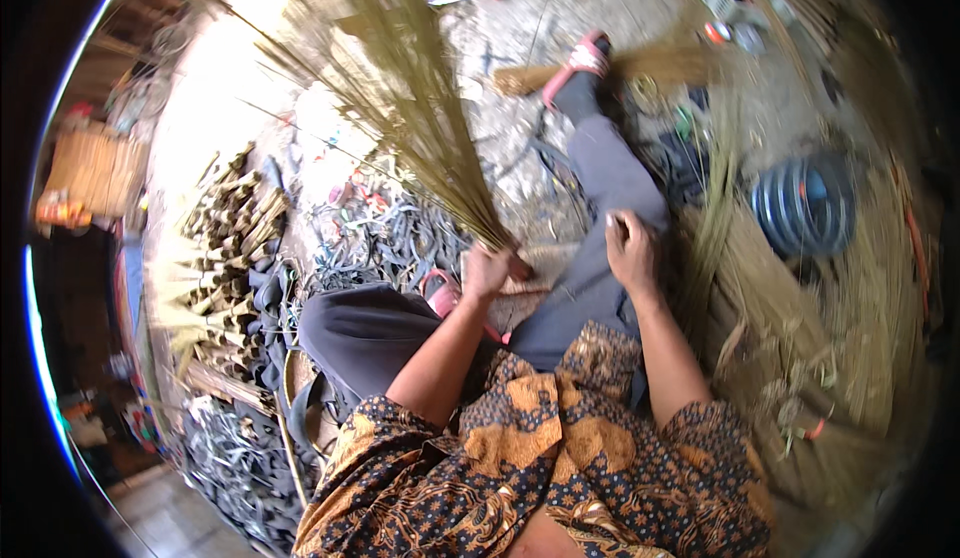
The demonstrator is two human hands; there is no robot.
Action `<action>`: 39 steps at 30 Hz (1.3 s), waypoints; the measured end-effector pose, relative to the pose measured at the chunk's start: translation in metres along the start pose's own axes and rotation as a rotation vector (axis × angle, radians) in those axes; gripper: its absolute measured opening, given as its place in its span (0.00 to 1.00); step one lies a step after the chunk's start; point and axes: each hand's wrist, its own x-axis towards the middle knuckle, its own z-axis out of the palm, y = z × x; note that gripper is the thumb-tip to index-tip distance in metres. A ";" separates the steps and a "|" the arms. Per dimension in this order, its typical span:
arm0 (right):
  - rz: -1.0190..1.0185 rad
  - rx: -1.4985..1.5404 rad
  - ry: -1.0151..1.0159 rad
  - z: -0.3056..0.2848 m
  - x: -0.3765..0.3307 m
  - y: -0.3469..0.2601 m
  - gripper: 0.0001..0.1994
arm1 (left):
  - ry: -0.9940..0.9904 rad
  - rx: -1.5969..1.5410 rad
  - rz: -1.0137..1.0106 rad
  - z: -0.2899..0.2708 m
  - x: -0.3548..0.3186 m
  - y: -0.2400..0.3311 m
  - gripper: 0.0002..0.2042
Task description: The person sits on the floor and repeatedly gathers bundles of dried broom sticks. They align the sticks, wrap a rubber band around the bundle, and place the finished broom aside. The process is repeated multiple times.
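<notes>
My left hand (487,272) is closed round the narrow end of a bundle of long, thin greenish-yellow grass stalks (440,143), in front of my bent left knee. Its stalks fan out up and away to the left, with the far tips blurred. A brownish butt end shows just right of the fist. Over my outstretched right leg, near the knee, my right hand (631,248) is held with curled fingers. Whether anything thin sits in those fingers cannot be made out.
Tied grass bundles (225,268) are stacked at left, beside dark rubbery strips (385,243) heaped on the floor. To the right lie long loose stalks (765,293) and a blue ribbed plastic jug (803,208). A brown fibre bundle (655,66) rests by my pink sandal (574,70).
</notes>
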 end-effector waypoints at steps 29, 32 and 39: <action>-0.108 -0.493 -0.201 0.018 0.000 0.001 0.08 | 1.431 -0.180 0.093 -0.535 -0.171 0.189 0.18; -0.156 -0.517 -0.221 0.018 0.001 -0.002 0.08 | 1.130 -0.265 -0.324 -0.467 -0.125 0.081 0.15; -0.246 -0.414 -0.155 0.010 0.001 -0.001 0.06 | 0.093 0.203 -0.428 -0.349 0.053 0.143 0.20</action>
